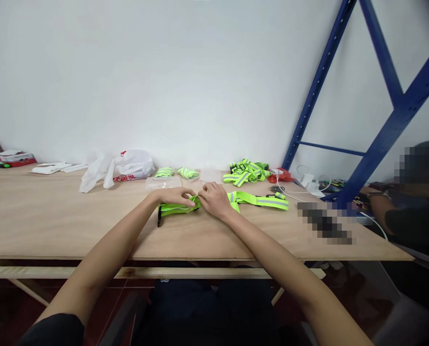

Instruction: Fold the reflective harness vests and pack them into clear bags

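A neon-yellow reflective strap (261,199) with grey stripes lies across the wooden table (92,221), a black buckle at its left end. My left hand (178,196) is closed on its left part, thumb and fingers around the band. Just beside it, my right hand (214,199) pinches the same strap near the middle, and the two hands almost touch. The fingertips of the right hand partly hide the bit of band between them. From there the strap runs on to the right and lies loosely on the tabletop.
Behind my hands are folded reflective straps (164,172), a clear plastic bag (164,183) and a tangled strap pile (246,172). White plastic bags (133,166) sit left. A blue metal frame (319,81) rises at right, where another person (412,216) sits.
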### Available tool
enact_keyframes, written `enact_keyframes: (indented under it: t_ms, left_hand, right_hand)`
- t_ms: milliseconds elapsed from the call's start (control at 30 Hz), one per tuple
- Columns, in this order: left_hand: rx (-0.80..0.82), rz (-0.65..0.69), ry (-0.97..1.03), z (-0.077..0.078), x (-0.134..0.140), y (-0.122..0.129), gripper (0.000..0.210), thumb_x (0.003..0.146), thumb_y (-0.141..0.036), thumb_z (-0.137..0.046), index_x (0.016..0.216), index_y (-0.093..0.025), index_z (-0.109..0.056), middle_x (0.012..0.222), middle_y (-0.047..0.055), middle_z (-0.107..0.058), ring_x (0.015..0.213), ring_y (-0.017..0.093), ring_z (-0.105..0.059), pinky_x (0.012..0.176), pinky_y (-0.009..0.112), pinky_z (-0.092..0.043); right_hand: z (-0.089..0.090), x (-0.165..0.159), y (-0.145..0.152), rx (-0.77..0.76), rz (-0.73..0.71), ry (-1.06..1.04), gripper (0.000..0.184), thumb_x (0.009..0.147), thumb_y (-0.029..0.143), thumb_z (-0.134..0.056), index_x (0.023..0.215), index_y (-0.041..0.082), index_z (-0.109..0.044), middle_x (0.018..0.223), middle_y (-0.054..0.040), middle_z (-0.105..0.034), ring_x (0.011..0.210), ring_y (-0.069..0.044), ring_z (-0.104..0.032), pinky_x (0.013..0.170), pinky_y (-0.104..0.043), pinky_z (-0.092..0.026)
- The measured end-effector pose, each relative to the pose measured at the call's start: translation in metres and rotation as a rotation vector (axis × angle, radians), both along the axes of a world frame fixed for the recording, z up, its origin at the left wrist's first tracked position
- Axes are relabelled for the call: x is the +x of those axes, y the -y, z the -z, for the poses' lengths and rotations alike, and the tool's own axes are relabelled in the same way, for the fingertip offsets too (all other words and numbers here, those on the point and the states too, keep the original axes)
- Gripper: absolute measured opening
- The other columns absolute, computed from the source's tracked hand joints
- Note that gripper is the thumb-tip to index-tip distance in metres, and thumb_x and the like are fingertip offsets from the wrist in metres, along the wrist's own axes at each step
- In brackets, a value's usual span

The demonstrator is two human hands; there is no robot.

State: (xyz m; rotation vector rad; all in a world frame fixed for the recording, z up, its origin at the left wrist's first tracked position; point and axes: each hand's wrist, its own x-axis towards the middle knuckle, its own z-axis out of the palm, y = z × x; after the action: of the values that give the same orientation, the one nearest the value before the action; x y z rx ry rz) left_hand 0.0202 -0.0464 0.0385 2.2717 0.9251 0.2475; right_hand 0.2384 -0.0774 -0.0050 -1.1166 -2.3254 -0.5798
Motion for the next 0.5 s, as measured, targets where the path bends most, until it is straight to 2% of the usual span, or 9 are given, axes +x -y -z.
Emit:
enact_keyframes:
  t_ms: [100, 167, 367, 433, 500]
  left_hand:
    - [-0.075, -0.013, -0.064, -0.0004, 0.0028, 0.0027, 0.055, 0.071, -0.045, -0.073, 0.118, -0.020, -0.060, 0.088, 0.000, -0.072, 0.083, 0.022, -0.064, 0.076, 0.027, -0.044]
    - [-0.071, -0.041, -0.057, 0.0011, 0.0039, 0.0025, 0.049, 0.071, -0.039, -0.068, 0.115, -0.020, -0.061, 0.089, 0.000, -0.072, 0.083, 0.022, -0.063, 0.075, 0.027, -0.044]
    - [0.053, -0.094, 0.041, 0.0070, 0.0080, -0.0014, 0.036, 0.072, -0.035, -0.056, 0.102, -0.020, -0.068, 0.109, 0.004, -0.070, 0.104, 0.027, -0.059, 0.093, 0.030, -0.043]
    - [0.021, -0.146, 0.079, 0.0084, 0.0092, -0.0023, 0.035, 0.073, -0.035, -0.054, 0.101, -0.020, -0.068, 0.108, 0.004, -0.070, 0.106, 0.027, -0.059, 0.096, 0.031, -0.042]
    - [-0.011, -0.166, 0.122, 0.0091, 0.0098, -0.0033, 0.031, 0.074, -0.036, -0.053, 0.095, -0.020, -0.069, 0.104, 0.003, -0.071, 0.108, 0.027, -0.059, 0.099, 0.032, -0.041]
  right_hand:
    - [-0.0011, 0.0003, -0.0002, 0.023, 0.015, 0.037, 0.026, 0.100, 0.026, -0.047, 0.094, 0.020, -0.072, 0.097, -0.0124, -0.065, 0.097, -0.027, -0.049, 0.081, -0.039, -0.031]
    - [-0.0027, 0.0011, -0.0001, 0.046, 0.015, 0.068, 0.028, 0.101, 0.025, -0.045, 0.094, 0.021, -0.072, 0.094, -0.0117, -0.067, 0.095, -0.027, -0.050, 0.081, -0.039, -0.030]
    - [-0.0045, 0.0023, -0.0030, 0.018, 0.092, 0.156, 0.032, 0.101, 0.015, -0.039, 0.095, 0.019, -0.070, 0.075, -0.0089, -0.070, 0.081, -0.024, -0.058, 0.078, -0.038, -0.027]
    - [-0.0021, 0.0010, -0.0029, -0.003, 0.103, 0.152, 0.031, 0.101, 0.016, -0.039, 0.103, 0.019, -0.070, 0.076, -0.0095, -0.071, 0.079, -0.024, -0.060, 0.078, -0.037, -0.028]
    - [0.0011, -0.0002, -0.0016, -0.018, 0.085, 0.124, 0.031, 0.102, 0.021, -0.040, 0.121, 0.018, -0.064, 0.081, -0.0103, -0.073, 0.081, -0.025, -0.063, 0.080, -0.036, -0.030]
